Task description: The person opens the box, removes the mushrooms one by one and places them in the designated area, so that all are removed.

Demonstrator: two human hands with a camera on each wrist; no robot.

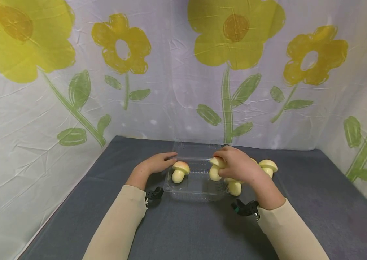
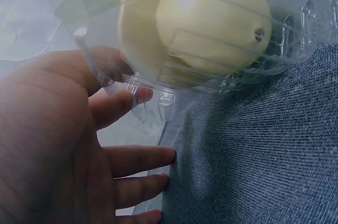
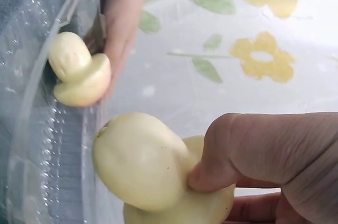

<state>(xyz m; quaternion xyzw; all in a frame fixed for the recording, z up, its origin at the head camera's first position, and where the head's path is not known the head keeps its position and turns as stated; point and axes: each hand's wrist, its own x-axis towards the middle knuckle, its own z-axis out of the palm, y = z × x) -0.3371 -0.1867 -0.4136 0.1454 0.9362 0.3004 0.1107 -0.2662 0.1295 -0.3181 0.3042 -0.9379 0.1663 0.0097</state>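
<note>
A clear plastic clamshell box (image 1: pixel 199 188) lies on the table with its lid (image 1: pixel 199 150) raised at the back. My left hand (image 1: pixel 155 163) is at its left end; in the left wrist view, thumb and index finger pinch the box's edge, the other fingers loosely extended. Inside, at the left, sits a pale yellow toy mushroom (image 1: pixel 178 175) with a reddish tint on its cap. My right hand (image 1: pixel 238 164) holds another toy mushroom (image 3: pixel 142 160) between thumb and fingers, over the right part of the box. The fingers behind this mushroom are partly hidden.
To the right of the box lie more toy mushrooms, one (image 1: pixel 267 167) beyond the right hand and one (image 1: pixel 234 188) beneath it, partly covered. A dark grey cloth (image 1: pixel 183 231) covers the table. A flowered curtain (image 1: pixel 170 90) hangs behind and at both sides.
</note>
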